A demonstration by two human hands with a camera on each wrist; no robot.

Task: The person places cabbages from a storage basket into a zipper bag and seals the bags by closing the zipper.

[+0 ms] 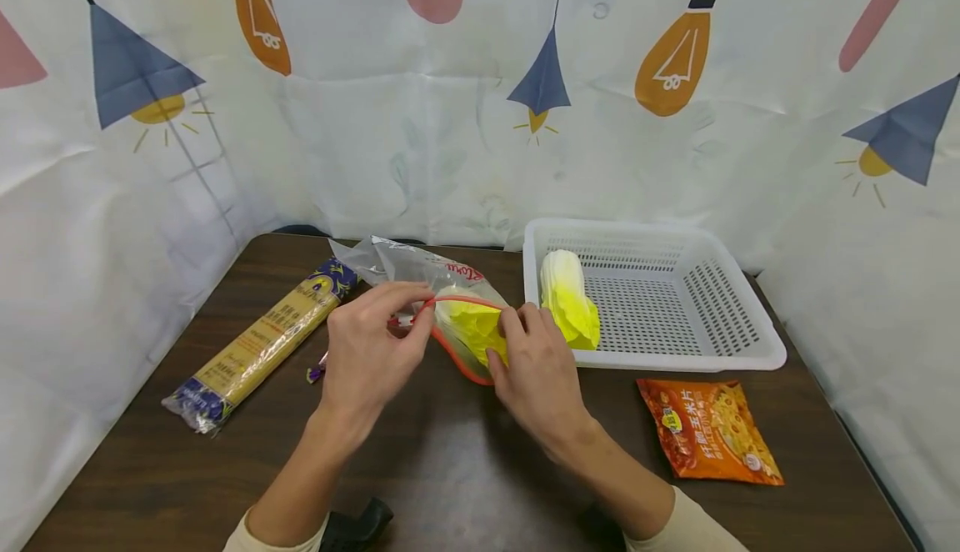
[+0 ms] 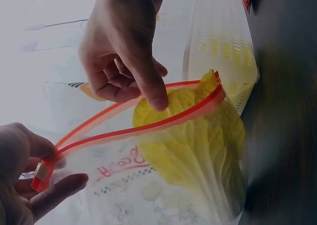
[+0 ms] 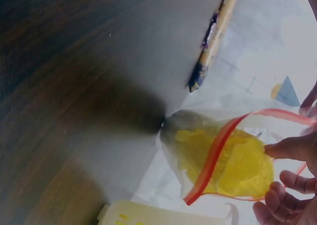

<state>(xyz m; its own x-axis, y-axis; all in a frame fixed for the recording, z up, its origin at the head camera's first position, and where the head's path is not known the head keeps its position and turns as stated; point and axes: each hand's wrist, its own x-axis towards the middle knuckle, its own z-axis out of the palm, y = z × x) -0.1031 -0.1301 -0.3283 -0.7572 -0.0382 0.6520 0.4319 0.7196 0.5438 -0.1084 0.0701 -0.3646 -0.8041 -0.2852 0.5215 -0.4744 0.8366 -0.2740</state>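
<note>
A clear zip bag with a red-edged mouth stands on the table, holding a yellow-and-white napa cabbage. My left hand pinches the bag's red rim at one end, beside the white slider. At the opposite end of the mouth is my right hand. Its thumb reaches in over the rim and touches the cabbage leaves, while the other fingers bend loosely at the bag's edge, apart from the thumb. The mouth gapes between both hands.
Behind on the right, a white perforated basket contains another cabbage. An orange snack packet lies in front of it. To the left are a long noodle packet and a small purple wrapped item. A patterned curtain hangs behind.
</note>
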